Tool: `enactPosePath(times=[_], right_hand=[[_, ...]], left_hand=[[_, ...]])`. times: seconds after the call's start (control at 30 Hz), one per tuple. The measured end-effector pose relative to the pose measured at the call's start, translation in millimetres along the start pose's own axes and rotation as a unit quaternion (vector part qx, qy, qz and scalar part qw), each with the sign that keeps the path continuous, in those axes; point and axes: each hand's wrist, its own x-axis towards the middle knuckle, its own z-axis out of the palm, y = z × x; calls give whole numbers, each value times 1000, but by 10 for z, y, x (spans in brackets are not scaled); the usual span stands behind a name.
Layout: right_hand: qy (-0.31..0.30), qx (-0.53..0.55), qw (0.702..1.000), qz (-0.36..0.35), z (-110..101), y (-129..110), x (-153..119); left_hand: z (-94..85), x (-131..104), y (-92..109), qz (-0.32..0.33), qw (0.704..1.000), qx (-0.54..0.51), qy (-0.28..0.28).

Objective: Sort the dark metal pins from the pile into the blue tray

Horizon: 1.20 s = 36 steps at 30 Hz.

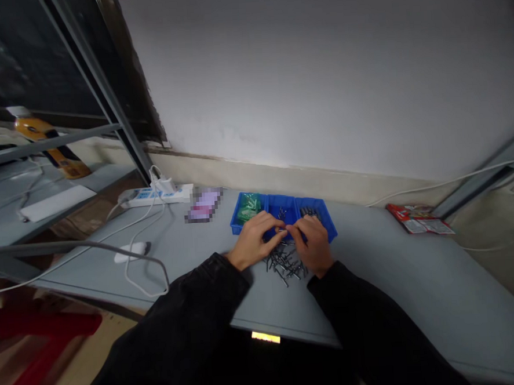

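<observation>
My left hand [258, 237] and my right hand [312, 242] meet fingertip to fingertip over the front of a blue compartment tray [332, 225]. Both are closed in a pinch; whatever small piece lies between the fingers is too hidden to name. Just below them a loose pile of thin dark metal pins or screws [285, 267] is spread on the grey table. In the tray's left compartment are pale small parts on green wrapping [249, 204]. A few metal pieces [281, 213] lie in the middle one, and more dark pieces [310, 212] fill the right one.
A white power strip [181, 193] with cables and a phone [204, 205] lie left of the tray. A white cable loops near a small white device [131, 252]. At the far right is a red packet [419, 220]. An orange bottle [54, 144] stands on the left shelf.
</observation>
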Motion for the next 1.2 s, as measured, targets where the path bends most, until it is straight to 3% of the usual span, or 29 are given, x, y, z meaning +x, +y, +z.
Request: enactPosePath(times=[0.17,0.33,0.63,0.9,1.2], right_hand=[[-17,3,1000,-12,8,2,4],[-23,11,1000,-12,6,1,-1],[-26,45,998,25,-5,-7,-24],[-59,16,998,-15,86,17,-59],[-29,33,999,9,20,-3,-14]], left_hand=[[16,-26,-30,12,1000,-4,-12],[17,-18,-8,21,999,-3,36],[8,-28,12,-69,997,-20,42],[32,-41,21,-79,996,-28,27],[12,-27,31,-92,995,-34,16]])
